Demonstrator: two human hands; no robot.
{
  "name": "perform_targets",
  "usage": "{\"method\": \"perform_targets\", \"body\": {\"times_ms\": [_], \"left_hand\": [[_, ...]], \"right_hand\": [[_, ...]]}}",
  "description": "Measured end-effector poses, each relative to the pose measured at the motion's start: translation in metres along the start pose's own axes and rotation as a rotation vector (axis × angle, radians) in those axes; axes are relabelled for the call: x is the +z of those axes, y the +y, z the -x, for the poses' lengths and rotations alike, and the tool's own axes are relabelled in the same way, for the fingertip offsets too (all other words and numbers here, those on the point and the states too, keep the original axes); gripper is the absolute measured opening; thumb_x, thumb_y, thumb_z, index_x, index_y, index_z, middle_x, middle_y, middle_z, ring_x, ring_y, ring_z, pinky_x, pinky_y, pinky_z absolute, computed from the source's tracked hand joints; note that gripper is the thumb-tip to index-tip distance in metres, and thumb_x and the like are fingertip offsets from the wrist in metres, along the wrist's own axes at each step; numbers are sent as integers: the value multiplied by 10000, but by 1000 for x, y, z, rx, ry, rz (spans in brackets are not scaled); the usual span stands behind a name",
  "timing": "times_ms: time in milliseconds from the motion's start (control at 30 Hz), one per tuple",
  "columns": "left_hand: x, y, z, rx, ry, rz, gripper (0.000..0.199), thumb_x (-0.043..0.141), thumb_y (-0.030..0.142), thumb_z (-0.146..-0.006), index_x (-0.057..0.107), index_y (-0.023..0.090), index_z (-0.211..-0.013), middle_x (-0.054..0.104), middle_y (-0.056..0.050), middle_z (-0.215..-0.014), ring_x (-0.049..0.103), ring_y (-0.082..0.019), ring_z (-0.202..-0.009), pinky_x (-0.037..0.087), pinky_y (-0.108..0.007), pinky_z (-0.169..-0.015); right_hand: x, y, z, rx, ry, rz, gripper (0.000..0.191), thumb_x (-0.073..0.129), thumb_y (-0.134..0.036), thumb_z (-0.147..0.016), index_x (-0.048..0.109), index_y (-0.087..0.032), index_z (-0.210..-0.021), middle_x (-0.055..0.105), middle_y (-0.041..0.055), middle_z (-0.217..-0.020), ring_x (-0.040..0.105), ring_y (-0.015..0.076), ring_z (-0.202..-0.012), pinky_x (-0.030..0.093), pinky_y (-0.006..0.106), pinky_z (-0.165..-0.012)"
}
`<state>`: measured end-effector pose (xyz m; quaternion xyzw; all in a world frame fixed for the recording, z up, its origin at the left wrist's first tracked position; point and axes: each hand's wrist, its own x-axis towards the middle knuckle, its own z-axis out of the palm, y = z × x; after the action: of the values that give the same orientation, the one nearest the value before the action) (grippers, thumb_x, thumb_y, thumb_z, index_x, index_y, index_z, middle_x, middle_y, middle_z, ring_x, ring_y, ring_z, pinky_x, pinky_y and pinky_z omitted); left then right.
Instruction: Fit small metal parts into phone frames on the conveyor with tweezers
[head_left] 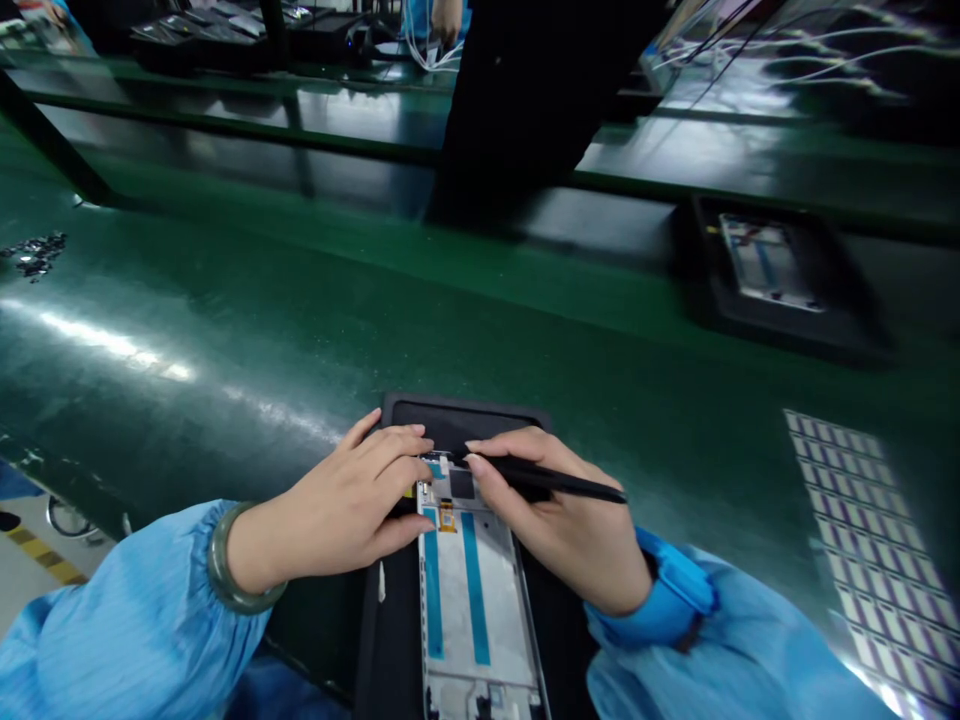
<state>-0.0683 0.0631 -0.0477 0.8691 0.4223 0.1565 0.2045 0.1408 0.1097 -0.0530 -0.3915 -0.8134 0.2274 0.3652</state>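
A silver phone frame [499, 600] with two blue strips lies in a black tray [390, 640] at the bottom middle. My left hand [345, 500] rests at the frame's upper left edge, fingers apart, fingertips touching it. In my right hand [555, 500] is a pair of black tweezers [562, 480], pinched between thumb and fingers, with the tip at the frame's top end. A small orange flex part [447, 518] sits on the frame below the fingertips. What the tweezer tip touches is too small to tell.
Another black tray [847, 320] holding a phone frame [769, 262] lies at the back right. A sheet of small labels [870, 540] is at the right. Small dark parts [36, 255] lie far left. A person's hand [447, 18] shows at the top, near white cables.
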Motion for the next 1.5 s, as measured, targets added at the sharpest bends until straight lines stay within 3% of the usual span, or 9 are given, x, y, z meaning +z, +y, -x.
{"method": "perform_targets", "body": {"times_ms": [967,1300,1500], "left_hand": [[0,0,-1,3,10,12,257,503,293,-915,470,163,-1134,486,-121,-1250,348,-253,-1281,236,-530,-1085],[0,0,-1,-1,-4,-11,260,506,299,-915,474,152,-1127,476,-116,-1261,326,-243,-1292,208,-519,-1104],[1,0,0,-6,-1,-12,254,494,285,-917,471,152,-1132,472,-116,-1267,318,-236,-1297,205,-510,-1108]], "right_hand": [[0,-1,0,-40,-2,-4,70,576,-178,-823,567,-238,-860,674,9,-771,656,160,-682,519,281,-607],[-1,2,0,3,40,-126,132,617,-154,-796,569,-231,-891,656,18,-812,637,170,-744,511,297,-647],[0,5,-1,-42,-55,-118,163,604,-131,-796,568,-230,-920,664,13,-863,645,163,-805,518,287,-707]]}}
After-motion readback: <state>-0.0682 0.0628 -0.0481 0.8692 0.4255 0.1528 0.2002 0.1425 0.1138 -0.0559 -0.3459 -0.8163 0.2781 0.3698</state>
